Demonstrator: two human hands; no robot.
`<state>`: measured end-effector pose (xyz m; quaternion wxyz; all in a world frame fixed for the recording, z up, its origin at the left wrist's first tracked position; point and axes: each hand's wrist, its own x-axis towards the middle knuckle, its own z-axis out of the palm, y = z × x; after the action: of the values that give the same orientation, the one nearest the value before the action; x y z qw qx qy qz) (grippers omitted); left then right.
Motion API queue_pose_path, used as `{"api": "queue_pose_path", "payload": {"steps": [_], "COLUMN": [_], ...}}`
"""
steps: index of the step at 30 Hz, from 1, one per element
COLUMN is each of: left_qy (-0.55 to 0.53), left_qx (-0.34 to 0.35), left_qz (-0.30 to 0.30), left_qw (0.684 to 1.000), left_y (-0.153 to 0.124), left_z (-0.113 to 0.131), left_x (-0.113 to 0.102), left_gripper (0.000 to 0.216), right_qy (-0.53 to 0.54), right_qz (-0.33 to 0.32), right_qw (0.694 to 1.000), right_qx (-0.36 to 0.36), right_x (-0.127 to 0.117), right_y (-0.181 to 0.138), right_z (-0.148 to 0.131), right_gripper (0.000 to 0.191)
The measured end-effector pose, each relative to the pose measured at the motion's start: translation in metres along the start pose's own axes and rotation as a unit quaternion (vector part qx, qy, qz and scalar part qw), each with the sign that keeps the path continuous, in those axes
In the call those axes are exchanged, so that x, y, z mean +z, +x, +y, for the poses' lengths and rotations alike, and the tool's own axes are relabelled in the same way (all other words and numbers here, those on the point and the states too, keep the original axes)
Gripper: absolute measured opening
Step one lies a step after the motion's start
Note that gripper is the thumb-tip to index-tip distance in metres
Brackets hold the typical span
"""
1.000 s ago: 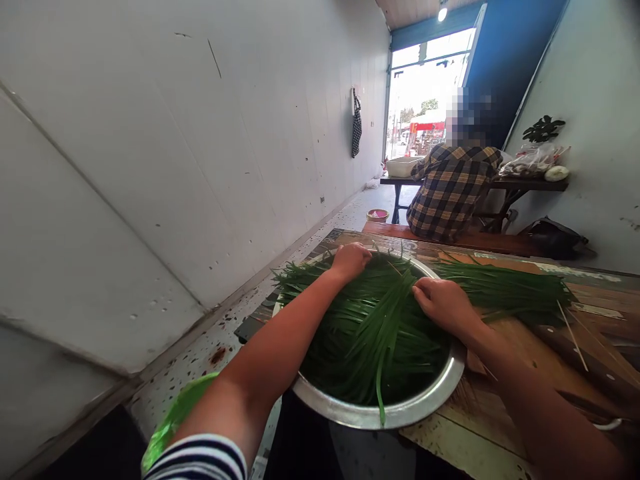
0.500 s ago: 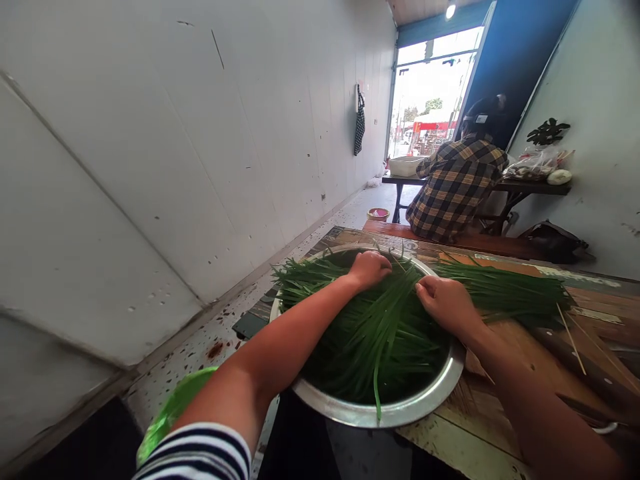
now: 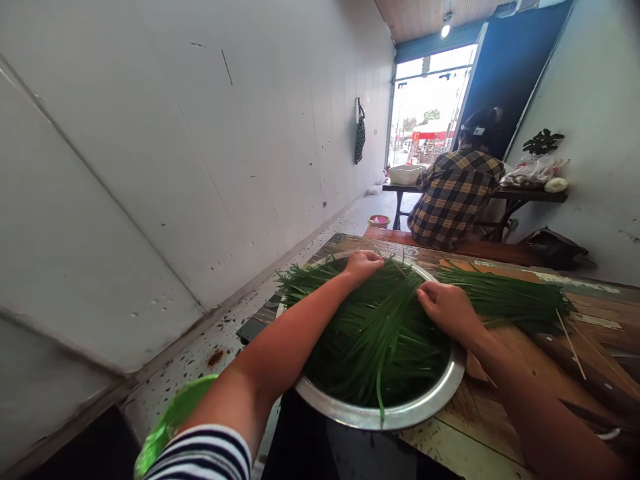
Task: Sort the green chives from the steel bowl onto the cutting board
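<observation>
A wide metal basin (image 3: 373, 419) is heaped with long green garlic chives (image 3: 385, 333). My left hand (image 3: 365, 265) is over the basin's far side, its fingers pinched together; what they hold, if anything, is hidden. Just right of it a thin wooden skewer (image 3: 400, 269) lies slanted among the leaves. At the basin's right side my right hand (image 3: 447, 307) pinches the gathered upper end of a bunch of chives, whose leaves fan down toward the near rim.
More chives (image 3: 510, 292) lie on the wooden table (image 3: 450, 433) at right, beside loose skewers (image 3: 571, 345) and a dark-handled knife (image 3: 575, 363). A green-lined bin (image 3: 170, 420) stands at lower left. Ahead, a person in a plaid shirt (image 3: 453, 197) sits on a bench.
My left hand has shifted slightly left and its fingers are more closed together. My right hand stays at the bunch. The view has tilted up a little.
</observation>
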<state>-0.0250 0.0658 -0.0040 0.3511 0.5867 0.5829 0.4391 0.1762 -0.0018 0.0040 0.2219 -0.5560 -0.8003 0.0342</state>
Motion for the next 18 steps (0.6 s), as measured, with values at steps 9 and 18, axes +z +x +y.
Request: {"api": "queue_pose_path", "payload": {"steps": [9,18], "left_qy": [-0.105,-0.106], "left_qx": [-0.031,-0.018], "left_qz": [-0.062,-0.03], "left_qw": [0.992,0.994], "left_y": [-0.0065,-0.0045], "left_z": [0.0041,0.0029], "left_x": [0.0058,0.007], "left_gripper": [0.008,0.013], "right_qy": [0.009,0.016], "right_qz": [0.002,0.003], "right_qw": [1.0,1.0], "right_qx": [-0.008,-0.007], "right_x": [-0.0016,0.0013], "right_y": [-0.0012,-0.0014], "right_z": [-0.0022,0.0012], "right_gripper": [0.03,0.03]}}
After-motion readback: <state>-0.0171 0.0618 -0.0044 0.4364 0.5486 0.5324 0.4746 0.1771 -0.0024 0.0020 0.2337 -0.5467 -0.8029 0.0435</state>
